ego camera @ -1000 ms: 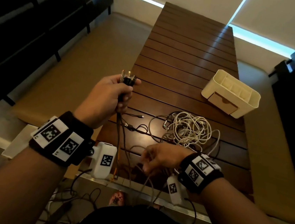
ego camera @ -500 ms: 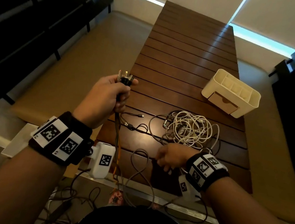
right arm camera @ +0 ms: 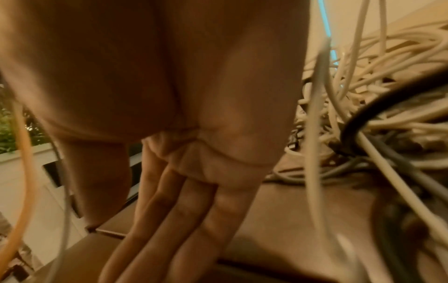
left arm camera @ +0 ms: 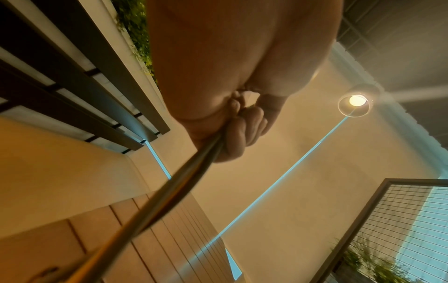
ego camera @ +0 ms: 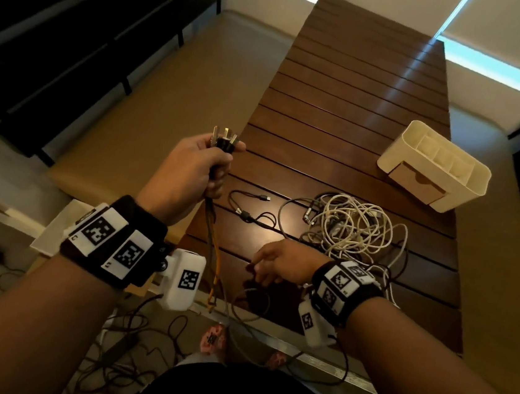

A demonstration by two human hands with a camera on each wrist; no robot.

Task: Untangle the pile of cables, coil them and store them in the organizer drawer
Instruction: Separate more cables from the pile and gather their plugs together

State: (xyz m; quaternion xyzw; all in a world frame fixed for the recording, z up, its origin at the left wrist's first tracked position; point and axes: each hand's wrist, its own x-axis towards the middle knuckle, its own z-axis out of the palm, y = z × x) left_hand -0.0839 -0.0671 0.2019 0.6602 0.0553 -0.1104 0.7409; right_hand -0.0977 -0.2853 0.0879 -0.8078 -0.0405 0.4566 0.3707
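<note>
Nearest: my right hand (ego camera: 280, 262), low over the near edge of the counter (ego camera: 352, 116), fingers (right arm camera: 191, 216) straight and spread downward, grasping nothing; a thin grey loop of cable (ego camera: 248, 305) hangs off the edge just below it. Whether the fingertips touch the wood, I cannot tell.

Left of that, raised above the counter's near left corner: my left hand (ego camera: 190, 169), clenched around a bundle of plug ends (ego camera: 224, 141), metal prongs pointing up past my thumb. The cords (ego camera: 212, 246), one of them orange, drop from my fist (left arm camera: 225, 134) straight down past the counter edge.

Middle of the counter: a thin black cable (ego camera: 247, 208) with a small connector lying loose, apart from my left hand.

Just right of it: the pile of white cables (ego camera: 352, 230), tangled, with darker leads mixed in; strands trail toward my right wrist.

Farther, right side: the cream organizer (ego camera: 434, 166), open compartments on top, its front drawer (ego camera: 416, 182) closed, standing well apart from the pile.
</note>
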